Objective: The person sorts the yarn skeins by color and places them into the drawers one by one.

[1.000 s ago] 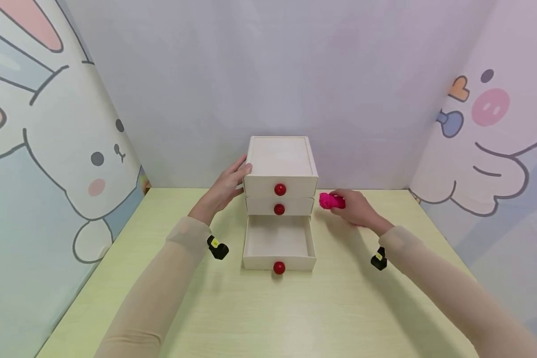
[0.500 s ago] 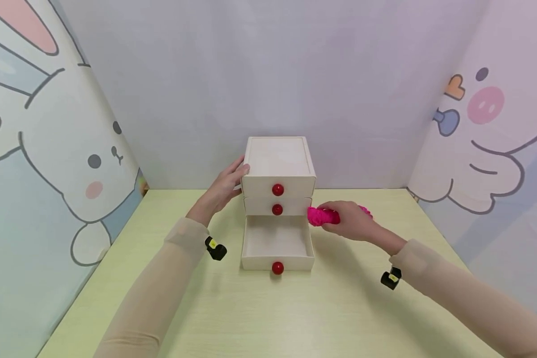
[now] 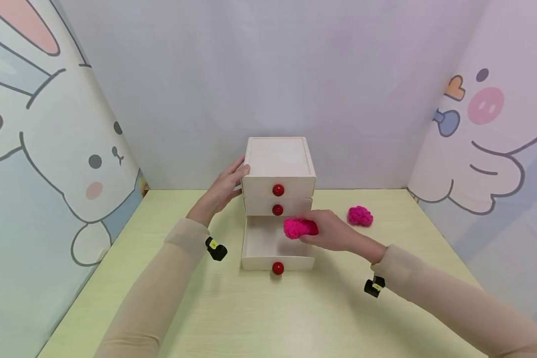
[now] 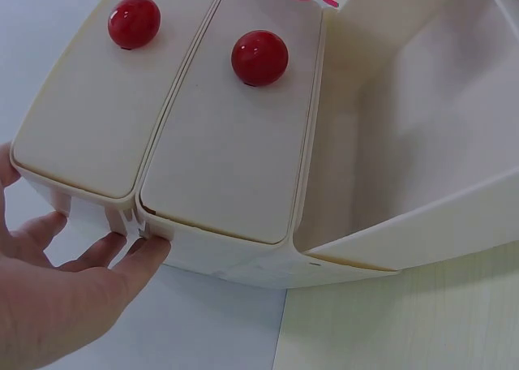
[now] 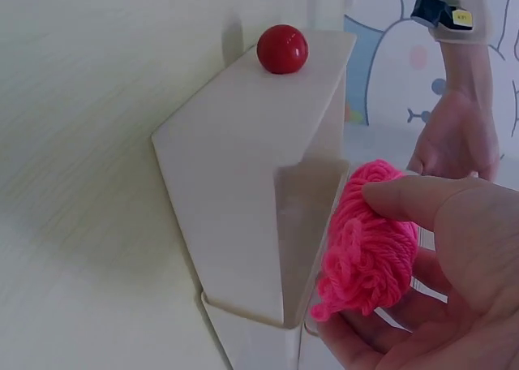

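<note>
My right hand [image 3: 332, 231] holds a skein of bright pink yarn [image 5: 375, 244] between thumb and fingers, over the pulled-out bottom drawer [image 3: 256, 262]. The yarn is above the drawer floor, apart from it in the head view. My left hand [image 3: 221, 188] rests against the left side of a small white drawer cabinet [image 3: 278, 156], its fingers extended along the wall in the left wrist view. Both upper drawers are closed, with red round knobs [image 4: 259, 58]. The bottom drawer's inside shows nothing lying in it, though the right hand hides part.
A second pink yarn skein [image 3: 360, 216] lies on the pale wooden table [image 3: 268, 313], right of the cabinet. Behind stands a plain light curtain [image 3: 277, 74]. Printed cartoon panels [image 3: 94, 164] flank the table on both sides.
My right hand has carried the pink yarn leftward from beside the cabinet to over the open bottom drawer, uncovering the second skein on the table. The left hand stays on the cabinet.
</note>
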A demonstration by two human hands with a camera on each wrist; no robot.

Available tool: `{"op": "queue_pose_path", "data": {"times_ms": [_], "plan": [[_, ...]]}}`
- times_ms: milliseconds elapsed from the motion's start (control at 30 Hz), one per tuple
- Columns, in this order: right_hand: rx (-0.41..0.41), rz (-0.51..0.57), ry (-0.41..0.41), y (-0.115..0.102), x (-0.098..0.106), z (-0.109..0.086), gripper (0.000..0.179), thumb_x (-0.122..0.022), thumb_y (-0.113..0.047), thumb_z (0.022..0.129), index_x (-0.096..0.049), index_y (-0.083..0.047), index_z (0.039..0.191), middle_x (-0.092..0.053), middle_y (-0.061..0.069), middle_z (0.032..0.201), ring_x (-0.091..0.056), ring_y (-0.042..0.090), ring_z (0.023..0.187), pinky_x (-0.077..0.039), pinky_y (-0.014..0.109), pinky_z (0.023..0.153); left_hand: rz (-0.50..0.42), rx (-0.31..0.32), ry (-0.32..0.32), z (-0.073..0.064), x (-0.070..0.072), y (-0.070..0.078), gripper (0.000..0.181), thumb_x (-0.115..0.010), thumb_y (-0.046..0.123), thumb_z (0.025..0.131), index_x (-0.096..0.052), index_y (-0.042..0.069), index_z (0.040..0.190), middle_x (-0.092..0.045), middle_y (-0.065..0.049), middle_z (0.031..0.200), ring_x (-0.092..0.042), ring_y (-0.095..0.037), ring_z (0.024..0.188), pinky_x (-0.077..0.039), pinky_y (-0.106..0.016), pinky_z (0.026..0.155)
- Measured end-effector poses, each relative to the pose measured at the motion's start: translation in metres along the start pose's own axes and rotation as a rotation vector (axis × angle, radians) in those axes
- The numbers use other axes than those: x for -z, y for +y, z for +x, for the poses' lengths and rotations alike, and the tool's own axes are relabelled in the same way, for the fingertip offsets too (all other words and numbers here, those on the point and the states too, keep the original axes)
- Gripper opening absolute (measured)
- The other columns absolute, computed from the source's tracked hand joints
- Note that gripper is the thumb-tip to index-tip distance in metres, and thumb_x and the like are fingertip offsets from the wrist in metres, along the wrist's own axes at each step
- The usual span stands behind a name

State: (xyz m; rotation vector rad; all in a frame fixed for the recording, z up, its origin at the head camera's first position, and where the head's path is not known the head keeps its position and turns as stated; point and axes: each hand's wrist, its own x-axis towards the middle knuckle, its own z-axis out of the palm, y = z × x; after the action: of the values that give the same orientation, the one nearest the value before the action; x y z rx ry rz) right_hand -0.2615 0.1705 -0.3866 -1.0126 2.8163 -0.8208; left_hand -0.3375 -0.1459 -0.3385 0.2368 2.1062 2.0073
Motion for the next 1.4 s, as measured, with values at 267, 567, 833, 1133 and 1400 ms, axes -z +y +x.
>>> {"op": "queue_pose_path", "data": {"times_ms": [267, 567, 833, 1133, 1400], "plan": [[0.032, 0.051, -0.014, -0.013, -0.025, 0.018, 0.037, -0.083, -0.016, 0.092, -0.075, -0.016, 0.129, -0.073, -0.009, 0.109, -0.063, 0.012, 0.094, -0.057, 0.030, 0.079, -0.005, -0.006, 0.005, 0.001, 0.000, -0.001, 0.069, -0.054, 0.046, 0.110, -0.023, 0.036, 0.171, -0.023, -0.001, 0.177, -0.033, -0.033, 0.158, -0.029, -0.055, 0.127], [0.121, 0.025, 0.001, -0.021, -0.051, 0.038, 0.035, -0.086, -0.018, 0.091, -0.077, -0.016, 0.125, -0.075, -0.010, 0.108, -0.061, 0.010, 0.093, -0.054, 0.030, 0.084, -0.008, -0.012, -0.005, 0.000, -0.001, -0.001, 0.069, -0.055, 0.047, 0.110, -0.024, 0.036, 0.170, -0.023, 0.000, 0.176, -0.033, -0.033, 0.158, -0.030, -0.055, 0.127], [0.091, 0.017, -0.014, -0.018, -0.070, 0.054, 0.038, -0.086, -0.020, 0.092, -0.077, -0.014, 0.128, -0.077, -0.004, 0.114, -0.064, 0.010, 0.095, -0.056, 0.029, 0.084, -0.012, -0.013, -0.002, 0.001, 0.000, -0.002, 0.068, -0.055, 0.046, 0.110, -0.025, 0.037, 0.170, -0.023, 0.000, 0.176, -0.032, -0.033, 0.159, -0.029, -0.056, 0.128], [0.045, 0.002, -0.087, -0.016, -0.084, 0.063, 0.043, -0.086, -0.022, 0.091, -0.074, -0.010, 0.130, -0.077, 0.000, 0.116, -0.064, 0.011, 0.095, -0.055, 0.028, 0.082, -0.002, -0.005, 0.001, 0.000, 0.001, -0.002, 0.068, -0.054, 0.047, 0.110, -0.024, 0.037, 0.170, -0.021, 0.001, 0.177, -0.030, -0.033, 0.159, -0.028, -0.056, 0.128], [0.031, -0.012, -0.126, -0.020, -0.088, 0.064, 0.041, -0.086, -0.022, 0.092, -0.074, -0.011, 0.130, -0.077, 0.001, 0.116, -0.064, 0.011, 0.095, -0.056, 0.028, 0.085, -0.012, -0.015, -0.007, 0.000, 0.001, -0.002, 0.068, -0.055, 0.047, 0.110, -0.024, 0.038, 0.170, -0.022, 0.001, 0.177, -0.031, -0.033, 0.159, -0.029, -0.057, 0.127]]}}
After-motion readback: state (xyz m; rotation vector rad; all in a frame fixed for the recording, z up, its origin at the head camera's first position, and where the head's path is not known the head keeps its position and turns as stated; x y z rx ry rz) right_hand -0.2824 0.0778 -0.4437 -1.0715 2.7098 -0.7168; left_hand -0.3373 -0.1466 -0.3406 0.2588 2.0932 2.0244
